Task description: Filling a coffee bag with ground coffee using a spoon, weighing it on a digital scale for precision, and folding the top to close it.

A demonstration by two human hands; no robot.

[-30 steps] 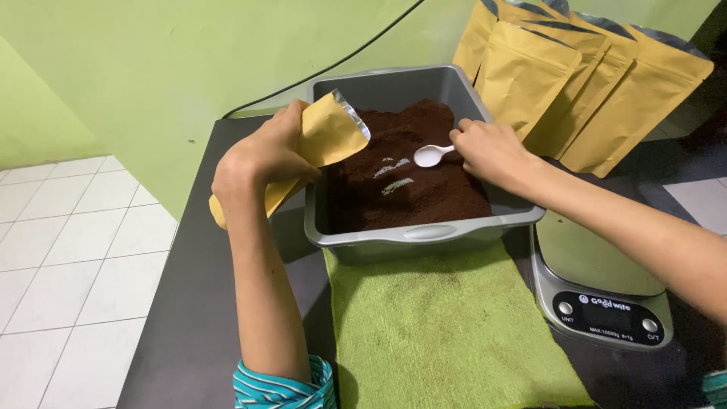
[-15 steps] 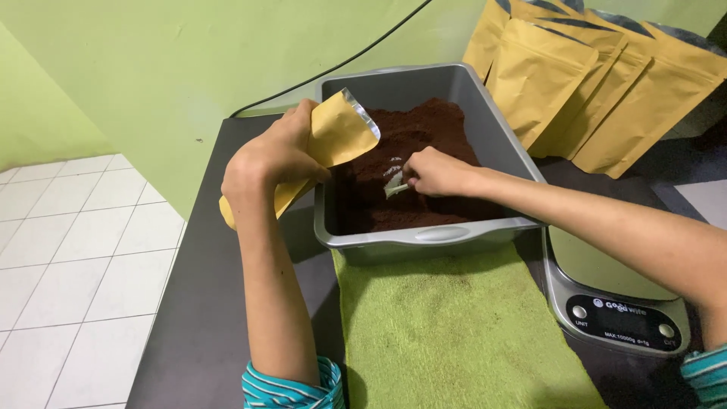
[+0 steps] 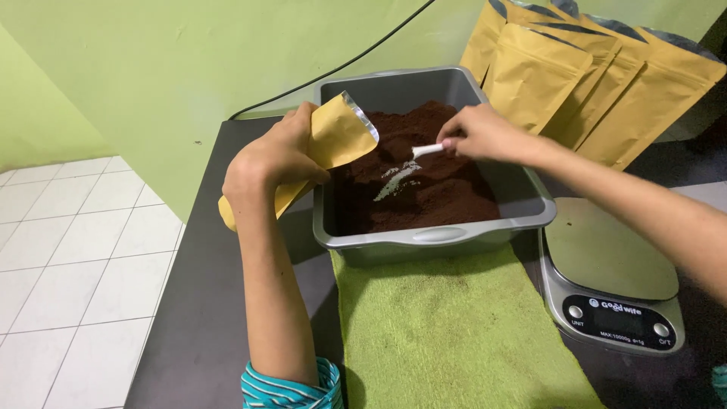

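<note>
My left hand (image 3: 274, 157) grips a yellow-brown paper pouch (image 3: 341, 136) with a silver lining. Its open mouth tilts over the left side of a grey rectangular tub (image 3: 432, 236). The tub holds dark brown powder (image 3: 424, 189). My right hand (image 3: 488, 135) holds the handle of a small white scoop (image 3: 425, 151), whose head is dug into the powder near the tub's middle. A bare streak of tub bottom shows where powder was scraped away.
A green towel (image 3: 447, 326) lies on the dark table in front of the tub. A steel kitchen scale (image 3: 609, 284) stands at the right. Several more yellow-brown pouches (image 3: 575, 83) lean against the green wall behind. A black cable (image 3: 333, 72) runs along the wall.
My right hand swept the scoop from the tub's right side to the left through the powder, then drew back toward the middle. The pouch stayed tilted over the tub's left edge.
</note>
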